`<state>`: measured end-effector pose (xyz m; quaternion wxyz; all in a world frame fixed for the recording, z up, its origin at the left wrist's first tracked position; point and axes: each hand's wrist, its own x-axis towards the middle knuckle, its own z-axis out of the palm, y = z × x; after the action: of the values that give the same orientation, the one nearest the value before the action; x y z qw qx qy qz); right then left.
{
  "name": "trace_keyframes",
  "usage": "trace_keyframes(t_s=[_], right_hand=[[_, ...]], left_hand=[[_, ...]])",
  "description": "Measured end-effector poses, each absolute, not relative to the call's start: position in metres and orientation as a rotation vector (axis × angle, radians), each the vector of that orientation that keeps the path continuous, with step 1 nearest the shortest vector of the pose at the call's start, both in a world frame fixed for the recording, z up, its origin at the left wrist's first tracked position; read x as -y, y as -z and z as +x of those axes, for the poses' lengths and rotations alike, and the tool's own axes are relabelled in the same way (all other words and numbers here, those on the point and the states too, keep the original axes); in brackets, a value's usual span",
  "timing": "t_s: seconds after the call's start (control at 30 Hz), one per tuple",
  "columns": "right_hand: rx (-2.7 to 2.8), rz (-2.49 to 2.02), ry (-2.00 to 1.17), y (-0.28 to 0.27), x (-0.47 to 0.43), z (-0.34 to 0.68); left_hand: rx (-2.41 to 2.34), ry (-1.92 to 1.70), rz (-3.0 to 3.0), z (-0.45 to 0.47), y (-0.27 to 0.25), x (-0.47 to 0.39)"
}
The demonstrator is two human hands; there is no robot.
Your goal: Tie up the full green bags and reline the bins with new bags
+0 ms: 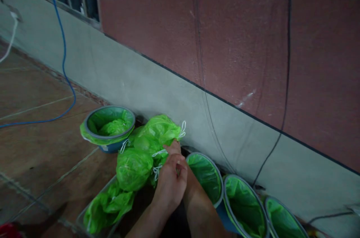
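Several filled, see-through green plastic bags with white drawstrings are piled against the wall. One bag (160, 127) leans at the back, and a rounder bag (135, 168) sits in front. My right hand (173, 147) reaches to the pile, its bent fingers at the back bag beside a white drawstring (159, 152). Whether they grip the string is hard to see. My left hand (172, 181) is closed in front of my right wrist, fingers curled and thumb near them. Anything inside it is too small or hidden to name.
Left of the pile stands a blue-grey bucket (109, 109) lined with green plastic, a green bag inside. More lined buckets (223, 189) stand along the wall at right. A clear bin (81, 217) holds green bags. A blue cable (64, 47) trails over the tiled floor.
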<state>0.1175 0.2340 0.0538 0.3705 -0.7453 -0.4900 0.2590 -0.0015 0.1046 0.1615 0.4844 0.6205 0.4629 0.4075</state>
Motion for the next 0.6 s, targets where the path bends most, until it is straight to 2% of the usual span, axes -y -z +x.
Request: trace_keyframes(t_s=[0.1, 0.27, 0.33, 0.5, 0.6], right_hand=[[1.093, -2.065, -0.436, -0.053, -0.224, 0.128], [1.345, -1.845, -0.040, -0.075, -0.230, 0.120], [1.548, -1.813, -0.101, -0.071, -0.241, 0.109], [1.648, -1.998, -0.590, -0.029, -0.257, 0.098], [1.624, -2.015, -0.589, -0.016, -0.247, 0.099]], left_hand=[[-1.108, -0.887, 1.522, -0.002, -0.164, -0.105], [-1.121, -0.809, 1.487, -0.002, -0.169, -0.109], [-1.110, -0.800, 1.459, -0.001, -0.170, -0.110], [-1.090, -0.778, 1.399, 0.001, -0.173, -0.107], [-1.092, -0.763, 1.419, -0.002, -0.175, -0.107]])
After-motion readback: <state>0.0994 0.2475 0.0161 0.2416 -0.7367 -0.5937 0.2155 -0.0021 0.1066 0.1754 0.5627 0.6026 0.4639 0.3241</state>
